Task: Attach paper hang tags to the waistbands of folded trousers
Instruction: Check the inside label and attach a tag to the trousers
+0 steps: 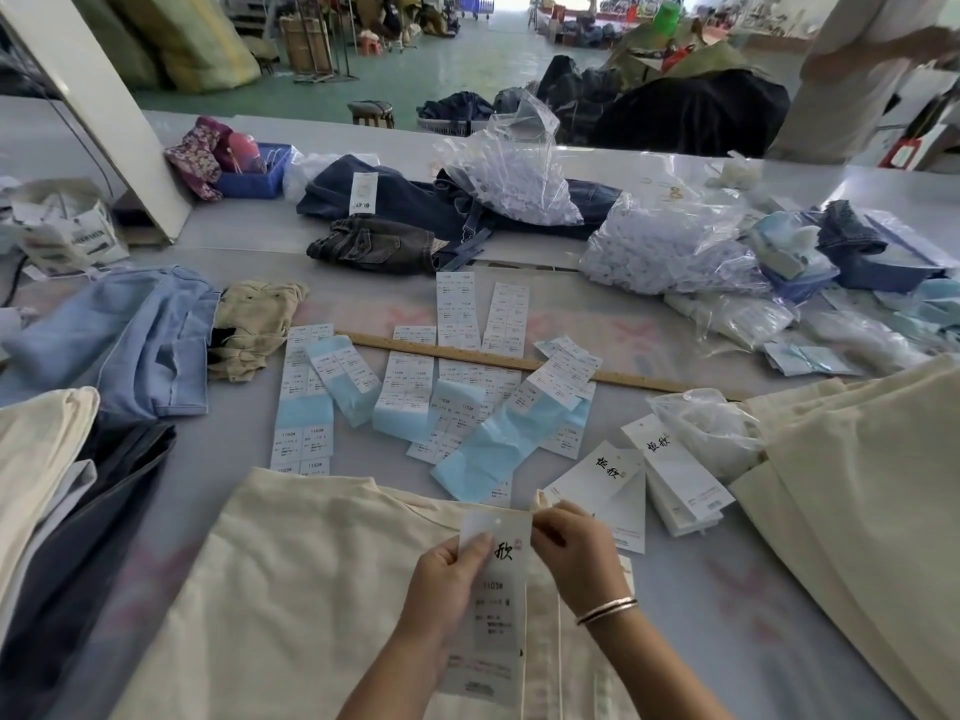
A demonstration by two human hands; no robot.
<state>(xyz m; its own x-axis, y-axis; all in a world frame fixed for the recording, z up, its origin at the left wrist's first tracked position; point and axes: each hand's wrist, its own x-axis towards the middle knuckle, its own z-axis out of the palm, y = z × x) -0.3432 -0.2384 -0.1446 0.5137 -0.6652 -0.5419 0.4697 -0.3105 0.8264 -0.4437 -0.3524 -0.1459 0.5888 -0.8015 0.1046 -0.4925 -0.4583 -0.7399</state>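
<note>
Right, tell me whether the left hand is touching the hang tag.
Touching. The head view shows the left hand with its thumb lying over the hang tag, pinching its upper left edge.

Single head-worn wide-angle view looked forward and down, close over table (249, 231); far edge, workshop floor (447, 59) filled upper frame.

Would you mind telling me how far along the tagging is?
Done: dark jeans at the back carry a tag. In hand: left hand and right hand hold a hang tag over cream trousers. Left: a spare tag stack waits.
</note>
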